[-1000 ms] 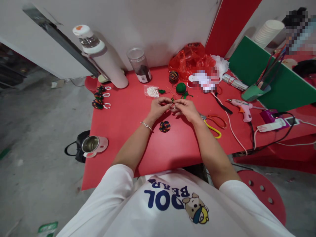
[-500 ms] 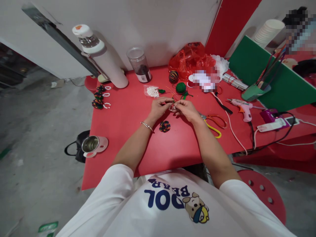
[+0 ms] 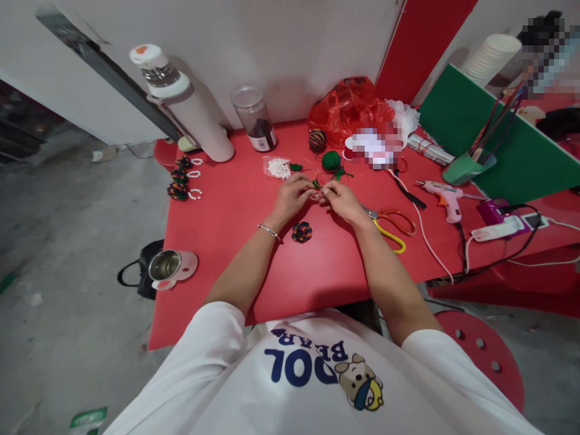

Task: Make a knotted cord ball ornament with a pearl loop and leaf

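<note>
My left hand (image 3: pixel 293 196) and my right hand (image 3: pixel 341 199) meet above the red table, fingertips pinched close together. Between them is a small string of pale beads (image 3: pixel 316 196), partly covered by the fingers. A bit of green yarn (image 3: pixel 316 183) shows just above the fingertips; how it joins the beads is too small to tell. Nearer my body lies a dark multicolour yarn flower (image 3: pixel 301 232). Beyond my left hand rests a clear bag of white beads (image 3: pixel 278 168). A green yarn ball (image 3: pixel 331 161) sits past my right hand, its loose strands trailing.
Scissors (image 3: pixel 389 228) lie right of my right forearm, with a pink glue gun (image 3: pixel 446 196) and cables farther right. Three yarn flowers with bead loops (image 3: pixel 180 177) line the left edge. A mug (image 3: pixel 174 267), tall bottle (image 3: pixel 194 115), jar (image 3: pixel 256 121) and red bag (image 3: pixel 348 109) stand around.
My fingertips have shifted slightly, and the two hands are a little farther apart. More green yarn shows between them. Other things stay where they were.
</note>
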Motion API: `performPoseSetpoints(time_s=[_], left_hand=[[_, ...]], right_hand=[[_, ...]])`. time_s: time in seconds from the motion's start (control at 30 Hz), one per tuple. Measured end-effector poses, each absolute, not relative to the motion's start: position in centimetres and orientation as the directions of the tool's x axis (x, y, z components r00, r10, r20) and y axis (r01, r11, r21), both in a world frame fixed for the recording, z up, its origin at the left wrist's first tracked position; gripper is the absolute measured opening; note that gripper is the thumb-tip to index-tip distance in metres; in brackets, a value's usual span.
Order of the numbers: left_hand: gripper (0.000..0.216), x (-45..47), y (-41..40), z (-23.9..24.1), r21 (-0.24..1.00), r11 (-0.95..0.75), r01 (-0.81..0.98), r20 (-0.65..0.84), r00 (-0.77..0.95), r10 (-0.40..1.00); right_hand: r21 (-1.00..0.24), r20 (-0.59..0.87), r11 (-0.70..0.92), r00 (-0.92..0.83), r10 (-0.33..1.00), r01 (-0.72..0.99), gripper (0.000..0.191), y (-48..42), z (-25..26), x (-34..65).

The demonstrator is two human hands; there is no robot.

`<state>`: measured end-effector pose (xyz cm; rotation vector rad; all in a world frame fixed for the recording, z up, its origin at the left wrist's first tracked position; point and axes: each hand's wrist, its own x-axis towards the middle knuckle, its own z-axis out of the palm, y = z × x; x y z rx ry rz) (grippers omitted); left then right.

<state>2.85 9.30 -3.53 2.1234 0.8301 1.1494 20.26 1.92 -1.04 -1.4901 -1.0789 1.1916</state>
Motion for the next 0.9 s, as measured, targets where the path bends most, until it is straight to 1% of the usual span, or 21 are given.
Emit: performPoseSetpoints(time_s=[0.07, 0.17, 0.23, 0.3, 0.4, 0.47, 0.57, 0.63, 0.77, 0.83, 0.9], left_hand=[[0.009, 2.7, 9.2, -3.2, 0.732, -0.644, 0.224, 0.508, 0.45, 0.734], [0.013, 2.8, 8.9, -2.8, 0.768, -0.611, 0.193, 0.472, 0.474, 0.743], [0.017, 2.9, 8.6, -2.7, 0.81, -0.56, 0.175, 0.426, 0.481, 0.766], [0.017, 3.0, 8.3, -2.8, 0.863, -0.479, 0.161, 0.35, 0.494, 0.796], [0.014, 3.1, 8.2, -3.0, 0.907, -0.386, 0.169, 0.256, 0.506, 0.824], [0.014, 3.0, 8.2, -3.0, 0.905, -0.379, 0.192, 0.24, 0.505, 0.829], [0.014, 3.0, 8.4, -2.8, 0.904, -0.375, 0.204, 0.226, 0.516, 0.826], [0.014, 3.0, 8.5, -2.8, 0.897, -0.39, 0.209, 0.239, 0.513, 0.824], [0.008, 2.9, 8.7, -2.6, 0.837, -0.478, 0.268, 0.307, 0.494, 0.814], [0.006, 3.0, 8.7, -2.5, 0.822, -0.487, 0.297, 0.305, 0.493, 0.815], [0.008, 3.0, 8.6, -2.4, 0.823, -0.469, 0.321, 0.281, 0.488, 0.826]], right_hand=[[-0.976, -0.189, -0.203, 0.15, 0.971, 0.085, 0.021, 1.9, -1.0, 20.3], [-0.963, -0.27, -0.269, 0.098, 0.958, -0.019, 0.018, 1.8, -0.4, 20.0], [-0.949, -0.309, -0.302, 0.076, 0.948, -0.085, 0.017, 1.7, -0.1, 19.8], [-0.947, -0.317, -0.309, 0.081, 0.945, -0.091, 0.018, 1.7, 0.0, 19.7], [-0.96, -0.279, -0.281, 0.103, 0.955, 0.008, 0.019, 1.7, -0.3, 19.8], [-0.966, -0.232, -0.243, 0.118, 0.965, 0.085, 0.018, 1.7, -0.6, 20.0], [-0.97, -0.171, -0.192, 0.146, 0.975, 0.147, 0.019, 1.8, -0.9, 20.5], [-0.97, -0.139, -0.169, 0.17, 0.976, 0.175, 0.019, 1.9, -0.9, 20.7], [-0.955, -0.106, -0.156, 0.199, 0.974, 0.253, 0.019, 1.8, -0.9, 21.0], [-0.937, -0.086, -0.143, 0.187, 0.979, 0.319, 0.018, 1.8, -0.8, 21.1], [-0.906, -0.035, -0.102, 0.167, 0.985, 0.412, 0.018, 1.8, -0.7, 21.2]])
